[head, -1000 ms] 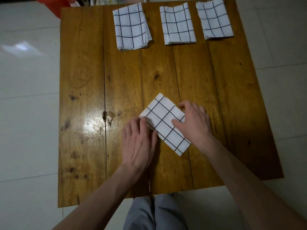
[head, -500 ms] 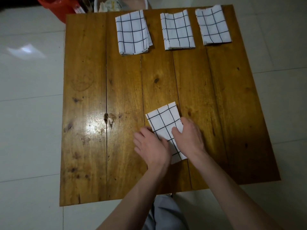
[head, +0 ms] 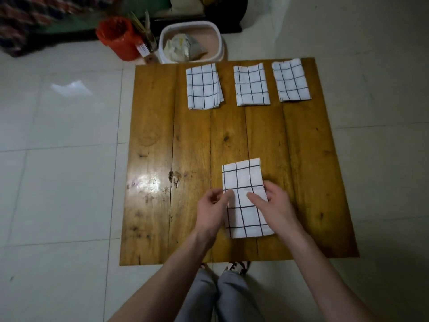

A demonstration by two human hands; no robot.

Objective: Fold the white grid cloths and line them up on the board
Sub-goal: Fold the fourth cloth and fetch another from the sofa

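Head view looks down on a folded white cloth with a black grid (head: pixel 245 198), lying flat near the near edge of the square brown wooden plank table (head: pixel 157 159), a little right of its centre. The left hand (head: pixel 212 211) is at the cloth's left edge, fingers curled and thumb pinching that edge. The right hand (head: pixel 275 206) covers the cloth's right edge, thumb laid on top and fingers bent at the border, gripping it. Three more folded white grid cloths lie in a row along the far edge, apart from one another: the left one (head: pixel 203 86), the middle one (head: pixel 251 84) and the right one (head: pixel 291 80). Beyond the far edge, on the pale tiled floor (head: pixel 58 147), stand a white oval basket (head: pixel 218 43) holding crumpled fabric and, to its left, an orange bucket (head: pixel 118 38).
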